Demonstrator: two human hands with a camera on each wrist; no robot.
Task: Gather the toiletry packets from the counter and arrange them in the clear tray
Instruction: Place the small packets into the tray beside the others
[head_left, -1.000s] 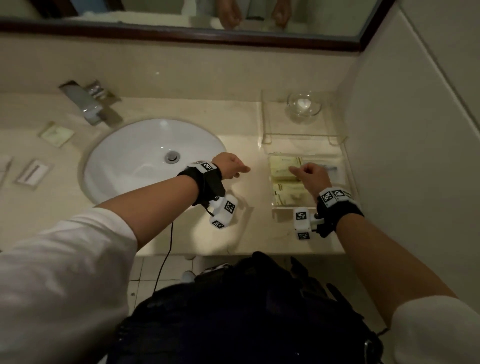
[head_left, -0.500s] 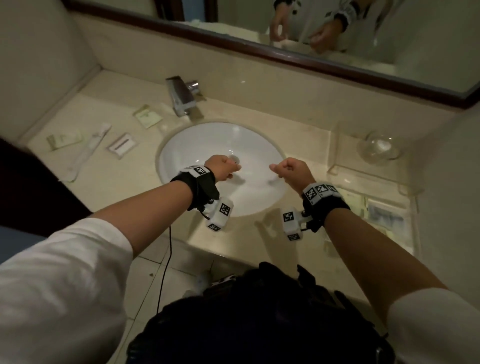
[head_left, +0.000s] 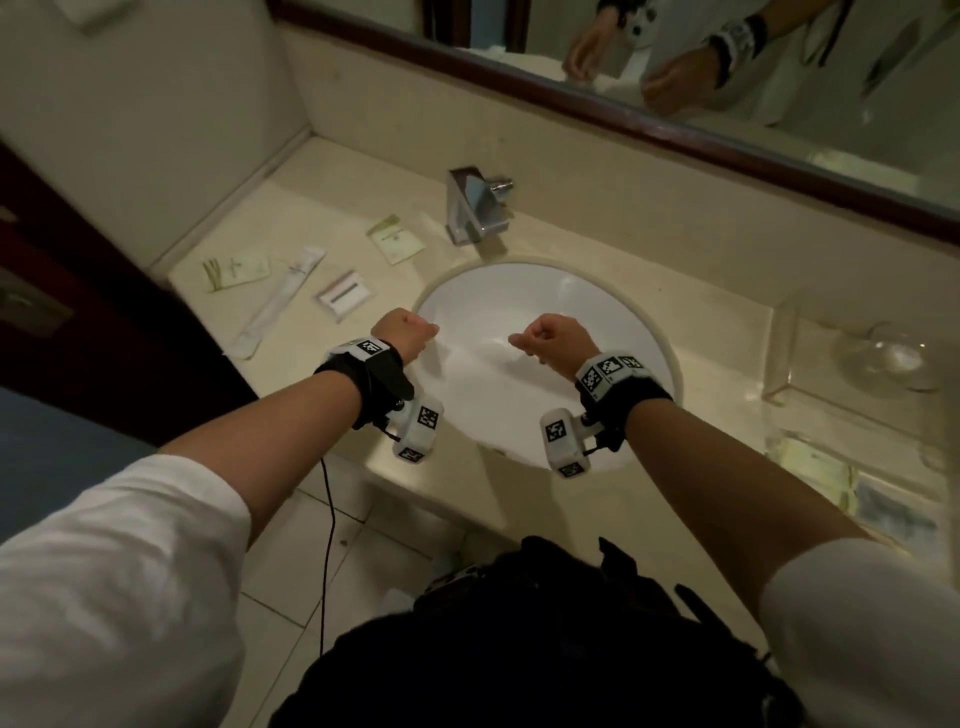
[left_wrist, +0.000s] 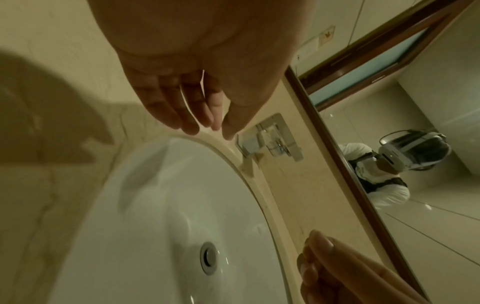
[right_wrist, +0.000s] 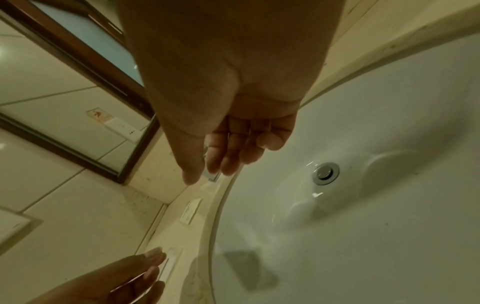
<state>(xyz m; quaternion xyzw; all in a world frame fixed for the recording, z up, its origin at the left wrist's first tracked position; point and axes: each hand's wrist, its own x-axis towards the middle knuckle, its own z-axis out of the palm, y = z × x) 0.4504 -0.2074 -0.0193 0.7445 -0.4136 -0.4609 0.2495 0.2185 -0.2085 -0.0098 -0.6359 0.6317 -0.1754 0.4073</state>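
While both hands hang empty over the basin, four packets are seen waiting on the counter's left end.

Head view: left hand (head_left: 404, 332) and right hand (head_left: 556, 340) are loosely curled, nothing held; long sachet (head_left: 283, 301), green packet (head_left: 396, 245), striped packet (head_left: 345, 297), leaf packet (head_left: 236, 270) lie flat, apart; clear tray (head_left: 852, 483) far right, partly filled.

Left wrist view: fingers (left_wrist: 166, 107) relaxed above sink rim (left_wrist: 213, 142).

Right wrist view: fingers (right_wrist: 233, 148) slack; striped packet (right_wrist: 191, 210) glimpsed.

Handling: judged light, thin, slick; an edge is best pinched up.

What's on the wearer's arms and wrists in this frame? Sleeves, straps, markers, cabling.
White sleeves pushed up past the elbows. Each wrist carries a black strap with a white tag-printed band on top and a white camera block with black square markers beneath. A thin black cable hangs below the left hand; none shows by the right hand.
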